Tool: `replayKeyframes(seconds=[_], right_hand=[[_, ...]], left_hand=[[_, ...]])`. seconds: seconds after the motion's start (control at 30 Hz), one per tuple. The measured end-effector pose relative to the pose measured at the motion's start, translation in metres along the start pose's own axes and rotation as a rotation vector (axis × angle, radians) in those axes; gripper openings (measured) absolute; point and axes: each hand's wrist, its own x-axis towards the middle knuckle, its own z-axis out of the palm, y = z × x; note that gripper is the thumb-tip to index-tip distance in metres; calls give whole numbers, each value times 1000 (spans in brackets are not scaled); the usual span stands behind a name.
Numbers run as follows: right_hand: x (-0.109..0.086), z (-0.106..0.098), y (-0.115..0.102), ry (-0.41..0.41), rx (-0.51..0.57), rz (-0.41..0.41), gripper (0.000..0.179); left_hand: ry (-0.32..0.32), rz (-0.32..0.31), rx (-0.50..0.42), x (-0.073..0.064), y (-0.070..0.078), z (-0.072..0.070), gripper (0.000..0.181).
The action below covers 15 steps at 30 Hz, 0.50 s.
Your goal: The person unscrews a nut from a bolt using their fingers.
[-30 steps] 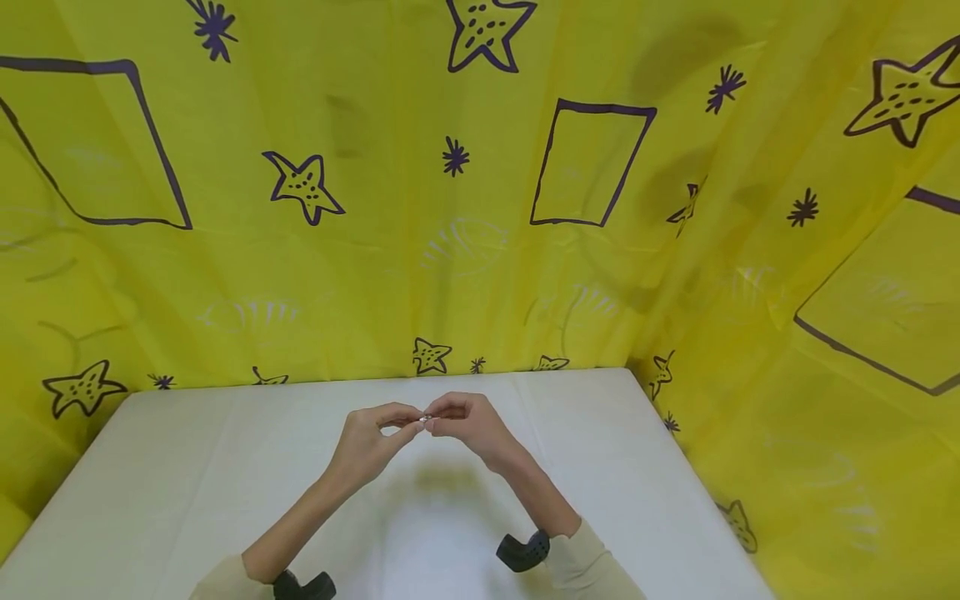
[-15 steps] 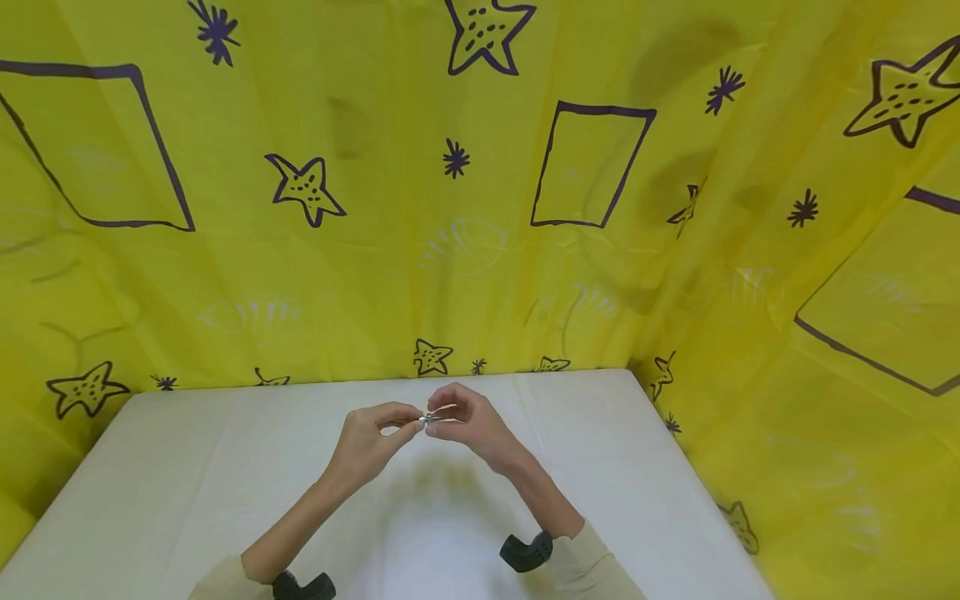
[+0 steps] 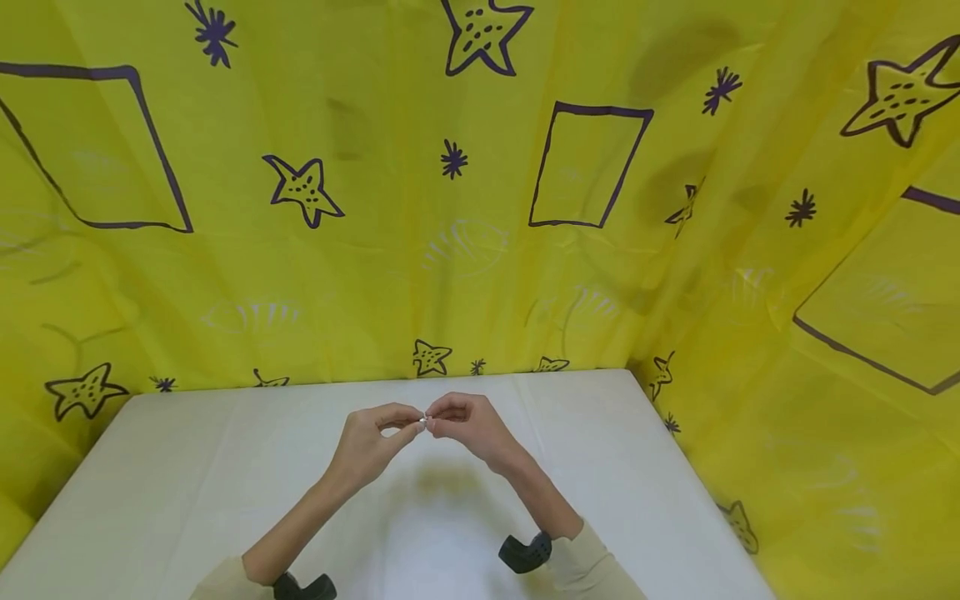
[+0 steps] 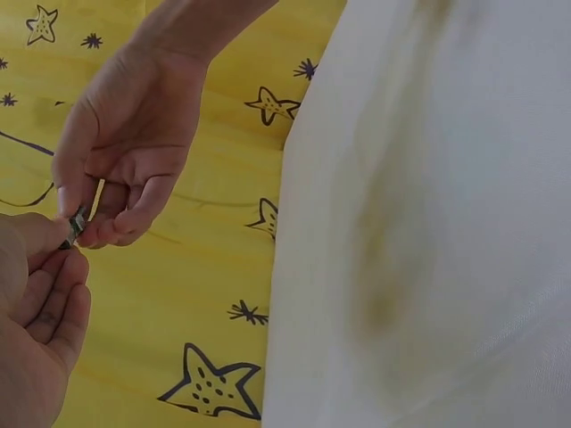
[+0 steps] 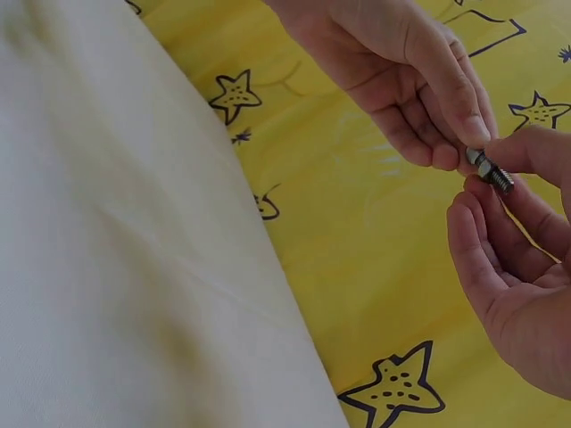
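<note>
Nearest in, black wrist cameras (image 3: 525,553) sit by the pale sleeves (image 3: 596,565), and past them it's all fingertips! The left hand (image 3: 367,442) pinches the bolt (image 5: 502,181) by what looks like its head; the right hand (image 3: 474,429) has thumb and finger closed narrowly about the nut (image 5: 484,168), everything up in mid-air over the white table (image 3: 225,467). The trick, I'd judge: lock that left pinch, keep the nut square to the threads, twist in small, even turns. And the line? Right wrist view: long axis slanting, threaded end pointing into the right palm, head leftward. Behind, yellow curtain (image 3: 375,292).
</note>
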Motion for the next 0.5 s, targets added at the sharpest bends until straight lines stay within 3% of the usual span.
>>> replayKeyframes(seconds=[0.33,0.5], right_hand=[[-1,-1,2,-28,32,-116,11],[-3,-2,2,-60,40,-108,15]], left_hand=[[5,25,-1,0,0,2,9],[11,15,19,-1,0,1,10]])
